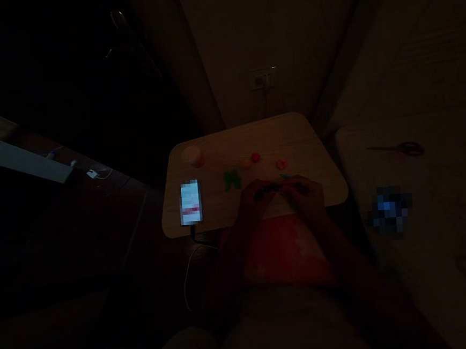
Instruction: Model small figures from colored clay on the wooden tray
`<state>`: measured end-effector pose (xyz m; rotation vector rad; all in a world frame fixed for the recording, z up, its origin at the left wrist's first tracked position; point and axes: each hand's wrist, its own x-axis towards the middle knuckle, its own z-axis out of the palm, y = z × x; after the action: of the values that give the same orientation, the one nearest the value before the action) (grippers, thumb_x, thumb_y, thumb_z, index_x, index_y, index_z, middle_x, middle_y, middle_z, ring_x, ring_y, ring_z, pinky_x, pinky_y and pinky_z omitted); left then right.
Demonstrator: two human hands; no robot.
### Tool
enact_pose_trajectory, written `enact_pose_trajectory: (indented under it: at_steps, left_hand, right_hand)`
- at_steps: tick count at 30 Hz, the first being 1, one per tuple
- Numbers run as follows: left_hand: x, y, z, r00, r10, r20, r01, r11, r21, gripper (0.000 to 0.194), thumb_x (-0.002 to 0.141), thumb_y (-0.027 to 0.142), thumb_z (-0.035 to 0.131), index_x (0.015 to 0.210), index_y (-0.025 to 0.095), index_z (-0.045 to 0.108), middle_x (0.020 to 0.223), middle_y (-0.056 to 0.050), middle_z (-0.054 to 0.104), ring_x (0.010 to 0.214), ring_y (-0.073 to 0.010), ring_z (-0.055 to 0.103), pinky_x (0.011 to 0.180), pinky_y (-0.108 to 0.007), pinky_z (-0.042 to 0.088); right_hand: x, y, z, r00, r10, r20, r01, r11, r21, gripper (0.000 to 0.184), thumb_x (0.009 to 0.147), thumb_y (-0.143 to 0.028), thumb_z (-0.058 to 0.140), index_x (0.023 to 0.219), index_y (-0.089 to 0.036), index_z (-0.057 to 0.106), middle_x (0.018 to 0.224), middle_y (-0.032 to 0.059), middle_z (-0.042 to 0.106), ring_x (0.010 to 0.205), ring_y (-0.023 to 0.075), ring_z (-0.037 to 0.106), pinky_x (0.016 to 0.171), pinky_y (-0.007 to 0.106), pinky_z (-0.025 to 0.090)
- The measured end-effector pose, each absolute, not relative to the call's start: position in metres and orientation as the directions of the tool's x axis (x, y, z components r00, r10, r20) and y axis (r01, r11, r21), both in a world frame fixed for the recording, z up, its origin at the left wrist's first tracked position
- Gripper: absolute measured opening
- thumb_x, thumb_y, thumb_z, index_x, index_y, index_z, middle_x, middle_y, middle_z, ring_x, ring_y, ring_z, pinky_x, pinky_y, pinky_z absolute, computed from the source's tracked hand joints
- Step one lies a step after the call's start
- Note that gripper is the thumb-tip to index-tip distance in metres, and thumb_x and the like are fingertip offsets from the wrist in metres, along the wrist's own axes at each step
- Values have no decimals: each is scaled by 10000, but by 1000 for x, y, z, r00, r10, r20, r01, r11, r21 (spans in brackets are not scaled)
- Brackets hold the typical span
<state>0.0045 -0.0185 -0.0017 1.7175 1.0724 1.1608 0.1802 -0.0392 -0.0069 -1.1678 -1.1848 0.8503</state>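
Note:
The scene is very dark. Over the near edge of the small wooden table [316, 157], my left hand [254, 197] and my right hand [306, 187] are brought close together, fingers closed. A small dark thing [273, 187] shows between the fingertips; its kind is too dim to tell. Just beyond my right fingertips is a small teal, pointed piece [285, 176]. Further off lie a pink flower-shaped piece [281, 163] and a round red piece [256, 157]. A dim yellowish lump [245, 164] is beside the red one. Left of my hands lies a green, lobed piece [232, 180].
A lit phone [190, 202] with a cable lies at the table's left, below a pale round container [193, 156]. A wall socket [263, 78] with a plug is behind the table. Scissors [408, 149] lie on a pale surface to the right. Red cloth [283, 251] covers my lap.

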Motion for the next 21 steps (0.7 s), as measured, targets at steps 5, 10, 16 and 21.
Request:
enact_pose_trajectory:
  at_steps: [5,10,16,21]
  left_hand:
    - [5,-20,0,246,928,279,219,-334,917,214,853,331,733,985,164,754,944,-74,733,878,-175,674,816,-304,528]
    - [4,-20,-1,224,938,263,195,-308,931,203,855,321,727,980,163,750,971,-79,747,893,-176,684,831,-314,538]
    - [3,-20,-2,232,935,266,200,-314,928,201,843,329,741,964,169,758,946,-80,743,882,-179,680,829,-322,537]
    - [2,-19,-3,252,927,278,181,-327,928,205,852,344,733,979,187,767,951,-71,741,894,-185,683,837,-334,544]
  right_hand:
    - [182,-38,-9,200,941,272,111,254,-961,108,772,-313,796,818,-220,767,827,32,752,765,191,690,731,331,566]
    - [182,-37,-5,154,935,320,115,305,-945,72,784,-291,790,811,-228,767,853,29,738,800,187,676,747,331,547]
    - [182,-38,0,131,932,337,114,323,-939,61,797,-292,771,808,-232,762,855,33,732,815,195,677,764,347,549]
    - [182,-37,-1,103,934,341,153,324,-934,72,818,-300,749,821,-228,752,863,39,719,798,190,668,728,333,548]
